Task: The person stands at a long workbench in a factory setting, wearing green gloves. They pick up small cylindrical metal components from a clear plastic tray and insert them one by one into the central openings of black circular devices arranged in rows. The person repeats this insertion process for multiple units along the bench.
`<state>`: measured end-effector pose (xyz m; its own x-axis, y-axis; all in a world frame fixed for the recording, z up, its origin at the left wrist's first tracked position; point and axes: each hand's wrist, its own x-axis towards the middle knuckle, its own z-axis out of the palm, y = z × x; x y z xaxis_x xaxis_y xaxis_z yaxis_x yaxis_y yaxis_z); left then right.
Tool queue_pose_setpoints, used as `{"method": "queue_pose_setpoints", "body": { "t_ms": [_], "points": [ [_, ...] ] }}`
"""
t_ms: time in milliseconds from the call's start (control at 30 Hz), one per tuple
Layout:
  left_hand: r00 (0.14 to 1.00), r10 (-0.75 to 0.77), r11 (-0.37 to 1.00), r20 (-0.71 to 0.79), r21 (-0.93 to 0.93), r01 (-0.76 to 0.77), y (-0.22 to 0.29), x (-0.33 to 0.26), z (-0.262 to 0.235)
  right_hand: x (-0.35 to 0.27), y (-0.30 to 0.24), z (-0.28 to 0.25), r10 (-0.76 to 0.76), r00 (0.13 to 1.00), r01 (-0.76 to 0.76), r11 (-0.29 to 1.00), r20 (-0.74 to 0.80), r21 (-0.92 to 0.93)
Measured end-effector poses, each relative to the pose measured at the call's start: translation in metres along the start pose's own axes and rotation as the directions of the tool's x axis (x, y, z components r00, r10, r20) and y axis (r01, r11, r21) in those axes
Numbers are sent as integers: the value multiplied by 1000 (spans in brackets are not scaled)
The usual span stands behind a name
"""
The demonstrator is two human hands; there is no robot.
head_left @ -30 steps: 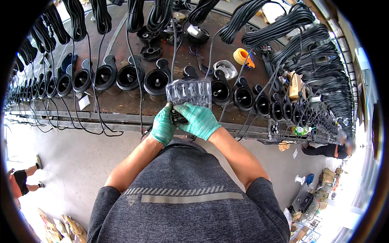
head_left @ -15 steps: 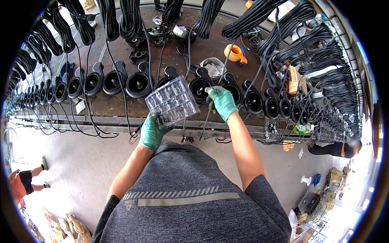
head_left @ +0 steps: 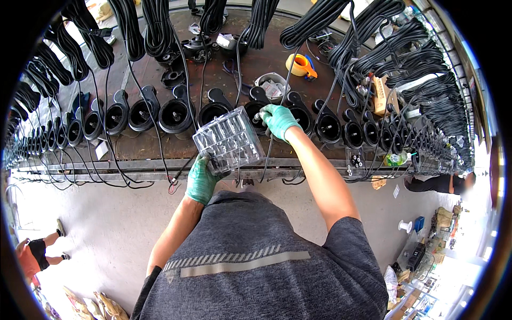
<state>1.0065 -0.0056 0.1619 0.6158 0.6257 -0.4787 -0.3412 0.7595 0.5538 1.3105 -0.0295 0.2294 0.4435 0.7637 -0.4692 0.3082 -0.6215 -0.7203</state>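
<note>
My left hand point(head_left: 200, 182), in a green glove, grips the lower left corner of a clear plastic compartment tray point(head_left: 230, 140). The tray tilts over the bench's front edge, and small parts seem to lie in its compartments. My right hand point(head_left: 279, 122), gloved alike, has its fingers closed together over the middle of a round black housing point(head_left: 252, 115); what they hold or touch there is hidden. Left of it, partly behind the tray, sits another black housing point(head_left: 211, 110). A further housing point(head_left: 174, 116) shows a metal shaft at its centre.
Similar housings line the bench point(head_left: 154, 173) both ways, with cables running to hanging black cable bundles point(head_left: 261, 24). Behind them are a bowl of small packets point(head_left: 272, 86), an orange tape dispenser point(head_left: 300, 66) and a cardboard box point(head_left: 383, 96). Two people are farther off.
My right hand has moved left, its fingertips now over the housing's centre and covering the shaft. The left hand still holds the tray. The whole view has shifted slightly.
</note>
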Motion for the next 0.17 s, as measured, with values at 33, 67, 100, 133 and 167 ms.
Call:
{"method": "queue_pose_setpoints", "body": {
  "t_ms": [33,67,100,133,167],
  "points": [
    [1000,-10,1000,21,-8,10,0,2,-4,-3,-2,-3,-12,1000,13,999,29,-35],
    [999,-20,1000,43,-16,20,-1,4,-8,-2,1,-2,-97,995,96,990,-15,-100],
    [999,-30,999,38,-23,31,-3,6,-11,4,10,0,-185,981,174,970,-53,-168],
    [999,-40,999,35,-27,41,-4,8,-12,10,16,5,-274,958,247,940,-86,-236],
    [998,-50,998,31,-32,51,-4,9,-12,16,23,5,-272,958,245,941,-89,-235]
  ]
}}
